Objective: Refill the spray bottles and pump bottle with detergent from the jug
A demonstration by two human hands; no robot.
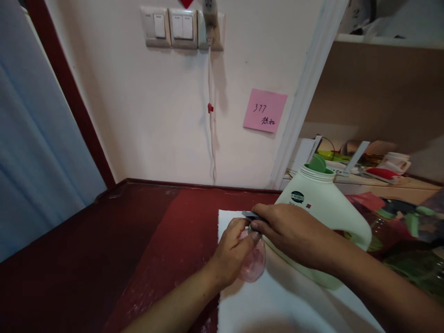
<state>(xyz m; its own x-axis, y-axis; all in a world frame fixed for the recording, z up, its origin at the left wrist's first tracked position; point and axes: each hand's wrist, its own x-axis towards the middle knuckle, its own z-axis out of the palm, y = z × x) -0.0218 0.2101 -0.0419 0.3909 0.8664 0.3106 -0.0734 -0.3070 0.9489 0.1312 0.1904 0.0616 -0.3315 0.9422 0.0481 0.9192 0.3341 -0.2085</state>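
Note:
My left hand (231, 254) is closed around the neck of a pink, see-through, rounded container (255, 268), low over a white cloth (274, 296). Above the neck, my right hand (289, 226) pinches a small dark grey, flat object (249, 215); its kind is not clear, as fingers cover most of it. Both hands meet at the top of the container, so the neck is largely hidden. Just behind my right forearm stands a large pale green jug (326, 203) with a handle. Its mouth is uncapped, and a green piece (317, 163) sticks up there.
The dark red table (156, 231) meets the wall at the back. A white cord (210, 78) hangs from a plug at the wall switches (182, 25). Right of the jug are a spray bottle (385, 219) and a cluttered shelf (423, 185). A blue curtain (41, 138) hangs left.

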